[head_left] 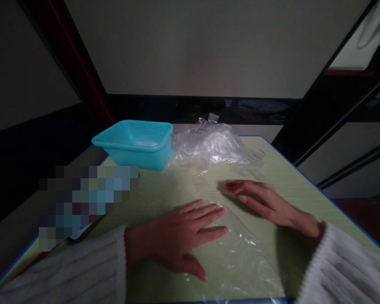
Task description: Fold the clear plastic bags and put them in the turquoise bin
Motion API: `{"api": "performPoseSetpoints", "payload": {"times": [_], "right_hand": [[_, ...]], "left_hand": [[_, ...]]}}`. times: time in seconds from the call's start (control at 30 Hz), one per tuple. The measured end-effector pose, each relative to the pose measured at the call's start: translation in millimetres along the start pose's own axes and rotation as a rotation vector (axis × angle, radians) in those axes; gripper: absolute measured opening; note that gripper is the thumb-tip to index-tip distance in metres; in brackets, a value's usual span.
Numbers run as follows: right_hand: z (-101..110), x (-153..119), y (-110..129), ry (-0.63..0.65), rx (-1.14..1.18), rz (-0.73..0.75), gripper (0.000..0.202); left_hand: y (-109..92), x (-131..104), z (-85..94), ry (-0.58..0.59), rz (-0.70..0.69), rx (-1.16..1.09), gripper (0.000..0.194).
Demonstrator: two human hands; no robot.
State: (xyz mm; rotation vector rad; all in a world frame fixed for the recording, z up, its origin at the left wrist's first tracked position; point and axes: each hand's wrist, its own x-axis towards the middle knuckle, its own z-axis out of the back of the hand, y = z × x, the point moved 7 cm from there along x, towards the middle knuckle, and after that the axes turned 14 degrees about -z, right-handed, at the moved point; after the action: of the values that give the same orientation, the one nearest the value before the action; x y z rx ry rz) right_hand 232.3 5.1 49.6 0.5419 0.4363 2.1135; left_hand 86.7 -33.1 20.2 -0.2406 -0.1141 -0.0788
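My left hand point(186, 236) lies flat with its fingers spread on a clear plastic bag point(240, 261), which is spread out on the table in front of me. To its right, my right hand point(269, 202) hovers just over the table beside the bag's slanting edge. Its fingers are stretched out and loosely bent, and nothing shows in them. Beyond both hands sits a crumpled heap of clear plastic bags point(215, 145). The flat bag's far end reaches toward this heap; whether they touch I cannot tell.
A turquoise plastic basin point(139, 156) stands at the table's back left, with something whitish inside. Nearer on the left lies a blurred-out item point(91, 202). The pale table point(291, 177) has a blue edge, and a wall panel point(190, 50) rises behind it.
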Motion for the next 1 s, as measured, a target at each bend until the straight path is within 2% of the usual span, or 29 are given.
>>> {"api": "performPoseSetpoints", "payload": {"times": [0.23,0.37,0.47,0.6,0.73,0.83,1.0], "right_hand": [[-20.1,2.6,7.7,0.115,-0.076,0.07,0.026],[-22.8,5.2,5.2,0.129,-0.14,0.071,0.028],[-16.7,5.1,-0.8,0.074,-0.215,0.042,0.027],[-6.6,2.3,-8.6,-0.04,-0.319,0.004,0.029],[-3.6,1.1,-9.8,-0.093,-0.357,-0.011,0.031],[-4.7,2.1,-7.1,-0.089,-0.33,-0.016,0.029],[-11.5,2.4,-0.9,0.007,-0.225,0.026,0.025]], "left_hand": [[-4.5,2.7,6.3,-0.069,-0.048,0.039,0.07],[-4.0,2.7,9.2,-0.072,-0.061,0.134,0.068],[3.2,-0.7,11.8,-0.09,0.017,0.241,0.057],[17.8,-8.5,20.3,-0.217,0.223,0.349,0.035],[27.2,-13.2,22.3,-0.261,0.371,0.393,0.029],[30.1,-13.8,21.5,-0.26,0.395,0.395,0.027],[34.1,-17.6,26.2,-0.311,0.411,0.443,0.026]]}}
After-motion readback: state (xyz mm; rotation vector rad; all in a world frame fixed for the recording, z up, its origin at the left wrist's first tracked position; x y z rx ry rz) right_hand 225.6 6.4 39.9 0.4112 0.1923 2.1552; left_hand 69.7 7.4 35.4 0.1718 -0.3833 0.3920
